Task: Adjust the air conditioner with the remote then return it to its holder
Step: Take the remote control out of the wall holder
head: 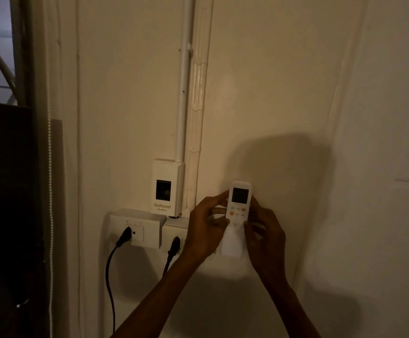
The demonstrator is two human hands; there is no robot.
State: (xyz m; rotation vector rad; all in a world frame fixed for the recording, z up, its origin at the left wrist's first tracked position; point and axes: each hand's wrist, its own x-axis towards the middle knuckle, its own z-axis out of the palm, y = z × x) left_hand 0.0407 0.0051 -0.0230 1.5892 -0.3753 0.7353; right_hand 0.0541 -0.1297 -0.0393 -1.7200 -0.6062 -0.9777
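upright, remote [239,203] between both hands

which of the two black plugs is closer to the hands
The right-hand plug, in the socket plate just beside the left hand. The other plug sits farther left, in the socket plate with a red dot.
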